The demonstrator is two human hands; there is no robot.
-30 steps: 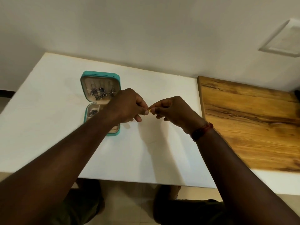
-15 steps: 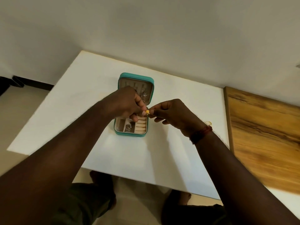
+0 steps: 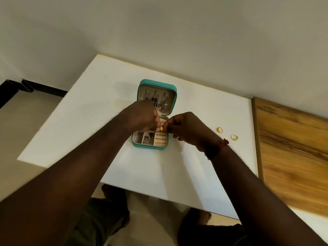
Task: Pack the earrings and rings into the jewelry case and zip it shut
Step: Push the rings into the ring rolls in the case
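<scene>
- Lay open and flat on the white tabletop [image 3: 92, 110]: one teal jewelry case [image 3: 154, 115], square with rounded corners, smooth shell, pale beige lining.
- Hung in the lid half, farther from the person: three dangling silver earrings [image 3: 156, 101] in a row, sparkly, the leftmost partly hidden behind the left hand.
- Sat in the base half: a plain left compartment, a middle compartment with a small heap of silver earrings [image 3: 147, 139] (count could not be told), and at the right a strip of padded ring rolls [image 3: 160, 139], cream and ribbed.
- Was pinched over the case's base, just above the ring rolls: one small gold ring [image 3: 161, 128], chunky and patterned.
- Reached in from the case's left: left hand [image 3: 142, 117], knuckles up, thumb and forefinger closed on the gold ring, other fingers curled under.
- Reached in from the case's right: right hand [image 3: 186, 128], thumb and forefinger tips also closed on the same ring, remaining fingers folded loosely; red thread bracelet [image 3: 217, 147] round the wrist.
- Lay on the tabletop well right of the case, near each other but apart: two more gold rings, one [image 3: 219, 129] nearer the case, one [image 3: 234, 137] farther right.
- Abutted the white top farther right of the case: wooden surface [image 3: 292, 148], brown, strongly grained.
</scene>
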